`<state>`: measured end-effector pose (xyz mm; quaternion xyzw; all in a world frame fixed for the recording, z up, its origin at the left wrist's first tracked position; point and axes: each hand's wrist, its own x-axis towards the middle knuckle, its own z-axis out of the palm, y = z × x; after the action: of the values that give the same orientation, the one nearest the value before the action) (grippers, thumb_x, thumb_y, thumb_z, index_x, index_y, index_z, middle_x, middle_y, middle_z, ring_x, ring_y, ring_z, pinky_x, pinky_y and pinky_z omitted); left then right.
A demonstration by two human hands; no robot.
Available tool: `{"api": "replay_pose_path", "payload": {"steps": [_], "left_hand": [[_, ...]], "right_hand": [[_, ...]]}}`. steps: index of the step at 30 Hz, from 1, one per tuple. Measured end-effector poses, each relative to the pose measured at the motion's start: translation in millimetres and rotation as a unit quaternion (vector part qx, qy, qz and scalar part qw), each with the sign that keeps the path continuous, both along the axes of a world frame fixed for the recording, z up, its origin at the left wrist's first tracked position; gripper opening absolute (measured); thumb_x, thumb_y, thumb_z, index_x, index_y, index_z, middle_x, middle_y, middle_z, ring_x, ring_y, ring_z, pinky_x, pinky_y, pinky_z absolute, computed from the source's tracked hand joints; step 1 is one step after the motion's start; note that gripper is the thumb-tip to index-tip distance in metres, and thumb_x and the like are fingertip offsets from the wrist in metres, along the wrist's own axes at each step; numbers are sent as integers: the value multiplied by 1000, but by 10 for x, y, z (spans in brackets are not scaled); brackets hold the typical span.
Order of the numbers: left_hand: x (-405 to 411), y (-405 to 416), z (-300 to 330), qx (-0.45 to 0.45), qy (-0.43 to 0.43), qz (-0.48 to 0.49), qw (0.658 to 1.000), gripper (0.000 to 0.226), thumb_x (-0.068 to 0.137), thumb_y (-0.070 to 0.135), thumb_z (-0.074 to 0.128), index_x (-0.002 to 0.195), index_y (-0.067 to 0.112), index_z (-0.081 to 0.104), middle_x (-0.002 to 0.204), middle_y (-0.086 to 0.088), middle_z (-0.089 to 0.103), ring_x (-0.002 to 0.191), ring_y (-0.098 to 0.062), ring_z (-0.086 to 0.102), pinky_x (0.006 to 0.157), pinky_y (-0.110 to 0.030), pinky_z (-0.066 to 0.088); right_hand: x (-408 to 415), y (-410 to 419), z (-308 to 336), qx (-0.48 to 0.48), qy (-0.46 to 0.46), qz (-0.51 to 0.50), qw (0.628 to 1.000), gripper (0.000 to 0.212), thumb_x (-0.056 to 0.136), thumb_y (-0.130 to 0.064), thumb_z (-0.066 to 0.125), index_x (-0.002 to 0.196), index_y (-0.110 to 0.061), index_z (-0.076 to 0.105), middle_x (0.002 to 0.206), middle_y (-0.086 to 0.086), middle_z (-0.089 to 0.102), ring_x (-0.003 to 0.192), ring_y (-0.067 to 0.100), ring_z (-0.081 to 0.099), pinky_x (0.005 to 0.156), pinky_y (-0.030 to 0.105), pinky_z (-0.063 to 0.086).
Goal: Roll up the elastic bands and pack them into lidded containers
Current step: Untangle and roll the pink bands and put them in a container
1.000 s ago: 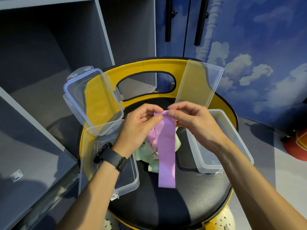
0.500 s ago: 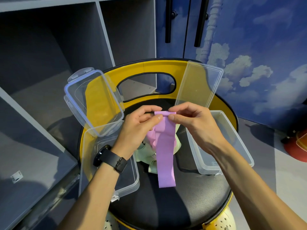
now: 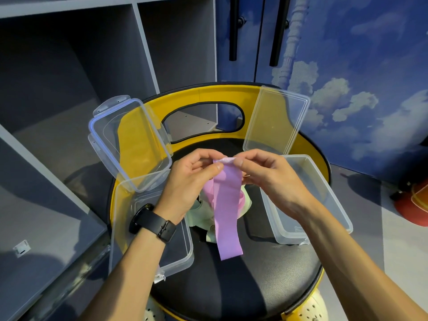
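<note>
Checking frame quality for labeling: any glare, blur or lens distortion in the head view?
Head view: sharp overall; wide-angle bends the shelf edges; soft glare on the clear lids; hard shadows of the forearms on the black seat; rolled top of the purple band slightly washed out between both hands.

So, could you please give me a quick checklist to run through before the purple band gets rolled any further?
1. Both hands pinch the top edge: left hand, right hand: ok.
2. First fold started at the top of the purple band: ok.
3. Band's tail hangs free, untwisted: ok.
4. Right container open and empty: ok.
5. Left container open: ok; contents: cannot tell.
6. Other bands stay clear of the roll: cannot tell.
</note>
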<state>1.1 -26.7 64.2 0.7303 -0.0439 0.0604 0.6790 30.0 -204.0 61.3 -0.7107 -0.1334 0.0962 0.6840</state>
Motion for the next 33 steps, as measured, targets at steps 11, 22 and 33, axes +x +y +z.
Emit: {"api": "replay_pose_path", "payload": {"steps": [11, 22, 33], "left_hand": [[10, 14, -40, 4, 38, 1, 999, 20, 90, 15, 64, 108, 24, 68, 103, -2, 73, 94, -12, 69, 79, -24, 56], [11, 41, -78, 9, 24, 13, 1000, 21, 89, 8, 63, 104, 22, 68, 102, 0, 73, 96, -12, 69, 79, -23, 56], [19, 72, -81, -62, 50, 16, 997, 21, 87, 19, 65, 108, 23, 68, 103, 0, 73, 99, -14, 69, 87, -35, 54]], "right_hand": [[7, 5, -24, 37, -13, -7, 999, 15, 85, -1, 68, 96, -10, 71, 77, -2, 72, 74, 10, 68, 66, 19, 51], [28, -2, -56, 35, 33, -30, 998, 17, 88, -16, 69, 104, -13, 72, 101, 9, 74, 95, 29, 69, 86, 40, 58], [24, -27, -32, 60, 7, -40, 997, 13, 85, -5, 70, 96, -10, 72, 91, 14, 73, 79, 21, 66, 74, 29, 54]]}}
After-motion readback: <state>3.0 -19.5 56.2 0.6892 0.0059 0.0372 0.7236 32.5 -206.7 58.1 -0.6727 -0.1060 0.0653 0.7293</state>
